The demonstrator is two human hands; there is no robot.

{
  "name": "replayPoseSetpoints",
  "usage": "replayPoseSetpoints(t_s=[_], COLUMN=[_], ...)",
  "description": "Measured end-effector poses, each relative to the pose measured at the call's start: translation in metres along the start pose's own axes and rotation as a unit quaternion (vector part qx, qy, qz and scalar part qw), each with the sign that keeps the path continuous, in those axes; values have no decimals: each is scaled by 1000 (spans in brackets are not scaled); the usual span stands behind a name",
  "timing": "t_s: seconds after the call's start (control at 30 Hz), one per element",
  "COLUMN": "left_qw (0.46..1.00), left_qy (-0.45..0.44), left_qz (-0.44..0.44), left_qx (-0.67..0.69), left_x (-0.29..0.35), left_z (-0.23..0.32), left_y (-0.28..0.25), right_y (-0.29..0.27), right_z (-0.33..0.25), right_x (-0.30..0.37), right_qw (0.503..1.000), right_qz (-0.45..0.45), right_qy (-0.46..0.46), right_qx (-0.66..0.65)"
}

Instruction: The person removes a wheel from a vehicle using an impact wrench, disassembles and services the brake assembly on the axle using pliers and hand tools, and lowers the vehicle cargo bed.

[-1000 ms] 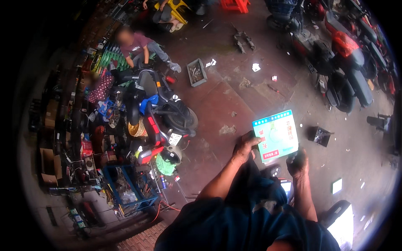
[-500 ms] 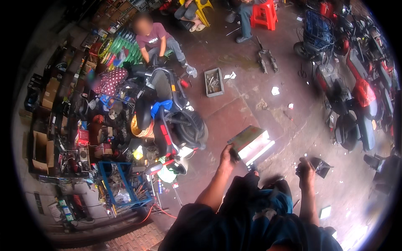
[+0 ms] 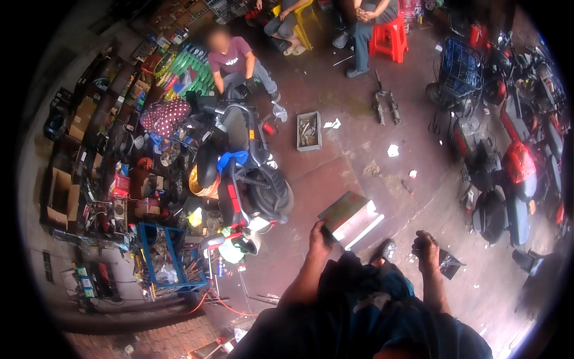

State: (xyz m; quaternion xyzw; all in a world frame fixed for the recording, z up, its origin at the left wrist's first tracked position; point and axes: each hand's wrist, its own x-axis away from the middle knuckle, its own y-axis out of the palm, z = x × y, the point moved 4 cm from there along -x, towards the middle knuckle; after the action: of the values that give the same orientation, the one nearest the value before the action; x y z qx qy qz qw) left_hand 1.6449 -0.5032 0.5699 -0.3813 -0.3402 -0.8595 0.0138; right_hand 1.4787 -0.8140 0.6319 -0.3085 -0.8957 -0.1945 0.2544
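Observation:
In front of my body, my left hand (image 3: 321,237) grips one end of a flat rectangular box (image 3: 351,219). Its top is greenish-brown and its sides catch bright light. The box is tilted, well above the floor. My right hand (image 3: 426,248) hangs to the right with its fingers curled in; whatever they hold, if anything, is hidden. Beyond that hand, a dark dustpan-like piece (image 3: 449,264) lies on the floor. One of my shoes (image 3: 387,249) shows between my hands.
A partly dismantled scooter (image 3: 257,185) stands at left, with a seated person (image 3: 233,60) behind it. A grey parts tray (image 3: 309,131) and a fork assembly (image 3: 386,105) lie on the floor ahead. Parked scooters (image 3: 514,155) line the right; a blue rack (image 3: 170,257) stands near left.
The view has shifted, so the floor items sit lower in it. My left hand still carries the box, slightly lower and further left. My shoe has come into clearer view.

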Motion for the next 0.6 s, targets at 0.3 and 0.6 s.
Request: replayPoseSetpoints(t_s=[0.3,0.6], left_qw=[997,934], left_qy=[-4,-82], left_qz=[40,292], left_qx=[-65,-191], left_x=[6,46], left_z=[-22,-56], left_y=[27,-106], right_y=[-73,-190], right_z=[2,151], right_x=[-36,-92], right_qw=[999,965], right_qz=[23,-13], right_qy=[30,194], right_qx=[-15,-176])
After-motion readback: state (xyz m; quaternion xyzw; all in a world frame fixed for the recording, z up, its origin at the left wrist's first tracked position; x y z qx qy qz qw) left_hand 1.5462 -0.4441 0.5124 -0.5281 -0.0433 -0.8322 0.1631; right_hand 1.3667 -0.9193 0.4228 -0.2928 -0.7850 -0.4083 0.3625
